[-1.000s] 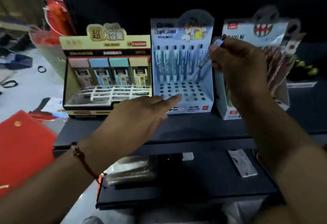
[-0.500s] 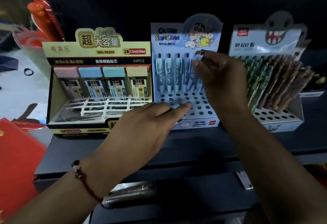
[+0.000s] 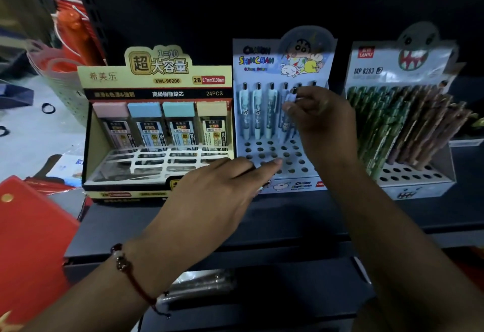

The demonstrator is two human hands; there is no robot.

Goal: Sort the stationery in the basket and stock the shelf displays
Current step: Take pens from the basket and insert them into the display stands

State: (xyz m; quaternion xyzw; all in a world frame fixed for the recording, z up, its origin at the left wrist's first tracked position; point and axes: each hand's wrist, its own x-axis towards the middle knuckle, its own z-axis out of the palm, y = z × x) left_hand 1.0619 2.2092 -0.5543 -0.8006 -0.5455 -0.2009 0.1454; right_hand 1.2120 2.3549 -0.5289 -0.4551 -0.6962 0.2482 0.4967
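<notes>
The stocking looks to be somewhere in the middle. The right hand pinches a pale blue pen by its upper barrel, just under the dark clicker, and holds it in front of the back row of the middle display, tilted a little, its tip low among the pens already standing there. Whether the tip has found a hole I cannot tell, since the hand and the dim light cover that part.

Behind it a row of pens stands upright along the back of this display, while nearly all the holes in front of them are open, so this rack has a good deal of room left. The lead box on the left has four cases at the back and an open white grid in front. The right display is far fuller, packed with green and brown pens, with only its front holes free.

The left hand lies flat with its fingers stretched out, fingertips resting on the perforated deck of the middle display, seemingly steadying it; something small and pale shows under the fingers, but it is too hidden to name.

The pen itself is slim, light blue, with a clip and a printed barrel matching its neighbours.
</notes>
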